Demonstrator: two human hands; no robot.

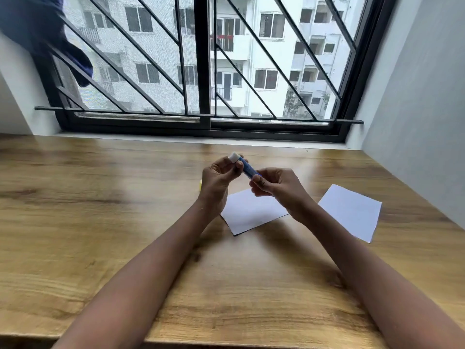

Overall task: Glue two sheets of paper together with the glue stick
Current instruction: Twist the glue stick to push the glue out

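Note:
Both hands hold a blue glue stick (pixel 246 168) in the air above the wooden table (pixel 100 197). Its white glue end points up and to the left. My left hand (pixel 218 177) grips the upper part near that white end. My right hand (pixel 273 183) pinches the lower end of the tube. One white sheet of paper (pixel 251 212) lies flat on the table below my hands. A second white sheet (pixel 351 211) lies to its right, apart from the first. A small yellow object (pixel 200 185), mostly hidden, shows just left of my left wrist.
A barred window (pixel 201 71) runs along the table's far edge. A grey wall (pixel 415 109) closes the right side. Dark blue cloth (pixel 42 28) hangs at the upper left. The table's front edge runs along the bottom of the view.

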